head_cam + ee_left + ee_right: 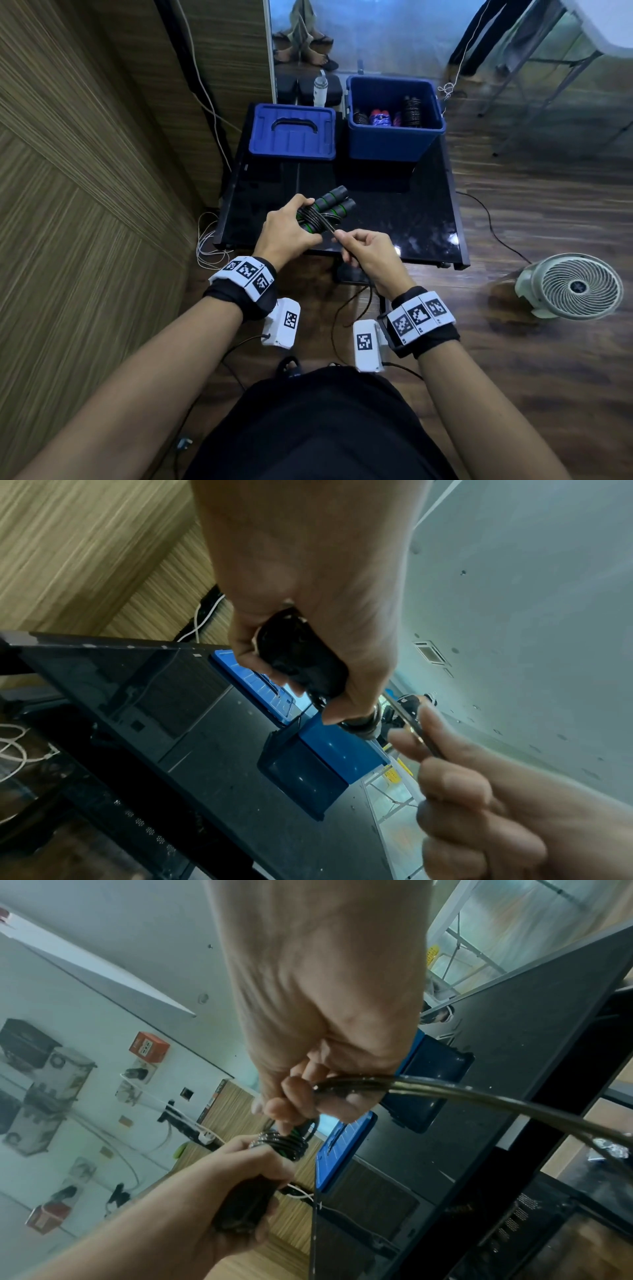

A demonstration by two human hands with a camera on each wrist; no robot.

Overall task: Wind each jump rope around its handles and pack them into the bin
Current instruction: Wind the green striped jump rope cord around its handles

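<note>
Two black handles (329, 209) with green rings, side by side, held up over the near edge of the black table (424, 219). Left hand (287, 229) curled tight around them. Shiny black rope (317, 217) looped around their middle. Right hand (371, 255) pinching the loose rope. Blue bin (394, 140) at the far end, with wound ropes inside.

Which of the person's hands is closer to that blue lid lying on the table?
Left. The left hand, gripping the rope handles, sits nearly straight in front of the blue lid; the right hand, pinching the rope, is lower and further right.
</note>
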